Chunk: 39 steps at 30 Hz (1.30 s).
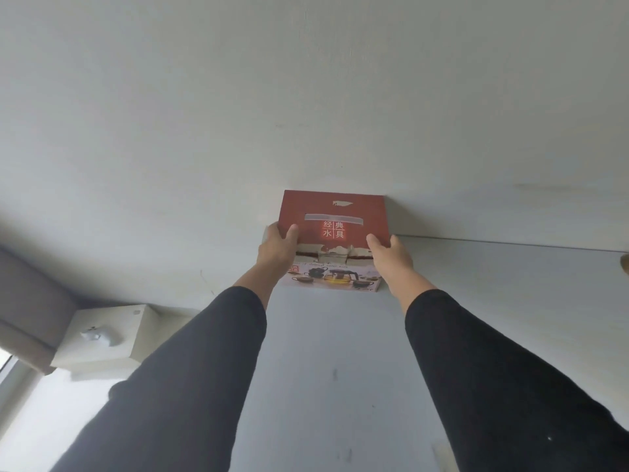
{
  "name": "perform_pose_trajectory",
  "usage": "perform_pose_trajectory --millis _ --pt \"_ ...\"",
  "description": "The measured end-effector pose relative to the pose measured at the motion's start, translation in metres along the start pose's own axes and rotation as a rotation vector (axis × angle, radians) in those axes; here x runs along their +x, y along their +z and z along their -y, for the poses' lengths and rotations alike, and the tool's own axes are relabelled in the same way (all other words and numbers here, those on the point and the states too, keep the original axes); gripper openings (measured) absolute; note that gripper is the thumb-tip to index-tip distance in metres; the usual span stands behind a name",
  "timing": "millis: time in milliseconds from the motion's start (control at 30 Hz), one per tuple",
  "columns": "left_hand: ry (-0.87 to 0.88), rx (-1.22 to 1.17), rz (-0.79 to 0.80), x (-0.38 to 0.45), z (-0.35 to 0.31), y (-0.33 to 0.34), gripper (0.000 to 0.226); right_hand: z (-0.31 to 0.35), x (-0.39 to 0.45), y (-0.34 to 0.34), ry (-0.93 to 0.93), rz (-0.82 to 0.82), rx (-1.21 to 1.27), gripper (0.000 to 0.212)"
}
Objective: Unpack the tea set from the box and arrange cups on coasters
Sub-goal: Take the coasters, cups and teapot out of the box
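Observation:
A red tea set box (335,216) with white Chinese characters and a picture of a teapot and cups along its lower strip sits high up, on top of a tall white cabinet (476,267) just under the ceiling. Both my arms reach up in black sleeves. My left hand (277,248) grips the box's left side, thumb on the red face. My right hand (388,257) grips its right side the same way. No cups or coasters are in view.
The white ceiling (306,97) fills the upper view, close above the box. A white box-shaped fixture (105,335) hangs at the lower left beside a grey curtain housing (30,301) and a bright window. A tan object (625,264) peeks in at the right edge.

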<state>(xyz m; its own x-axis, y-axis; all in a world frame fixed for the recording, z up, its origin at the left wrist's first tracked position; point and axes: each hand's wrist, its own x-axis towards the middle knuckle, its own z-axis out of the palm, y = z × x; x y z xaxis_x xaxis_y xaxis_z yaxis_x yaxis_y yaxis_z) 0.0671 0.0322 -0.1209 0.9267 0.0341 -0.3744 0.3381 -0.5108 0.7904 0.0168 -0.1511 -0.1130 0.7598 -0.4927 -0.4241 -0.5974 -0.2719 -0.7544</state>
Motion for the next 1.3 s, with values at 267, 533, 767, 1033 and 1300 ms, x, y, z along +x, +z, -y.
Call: perform_pose_trajectory --millis 267,533,767,1033,1300 --pt "-0.064 -0.209 0.102 -0.023 0.011 -0.004 0.054 -0.007 -0.023 -0.003 0.014 0.005 0.06 0.051" --pt "-0.061 -0.281 0.087 -0.084 0.039 0.0 0.053 -0.046 -0.075 -0.01 0.01 0.034 0.082 0.061" --pt "-0.005 -0.182 0.043 -0.115 0.056 0.001 0.061 -0.063 -0.098 -0.021 -0.072 0.072 -0.09 0.06" --pt "0.054 -0.092 -0.087 -0.135 0.055 0.004 0.059 -0.081 -0.14 0.021 -0.487 -0.403 -0.415 0.018" --pt "0.098 -0.095 -0.046 -0.126 0.065 -0.003 0.064 -0.077 -0.145 0.043 -0.267 -0.162 -0.302 0.037"
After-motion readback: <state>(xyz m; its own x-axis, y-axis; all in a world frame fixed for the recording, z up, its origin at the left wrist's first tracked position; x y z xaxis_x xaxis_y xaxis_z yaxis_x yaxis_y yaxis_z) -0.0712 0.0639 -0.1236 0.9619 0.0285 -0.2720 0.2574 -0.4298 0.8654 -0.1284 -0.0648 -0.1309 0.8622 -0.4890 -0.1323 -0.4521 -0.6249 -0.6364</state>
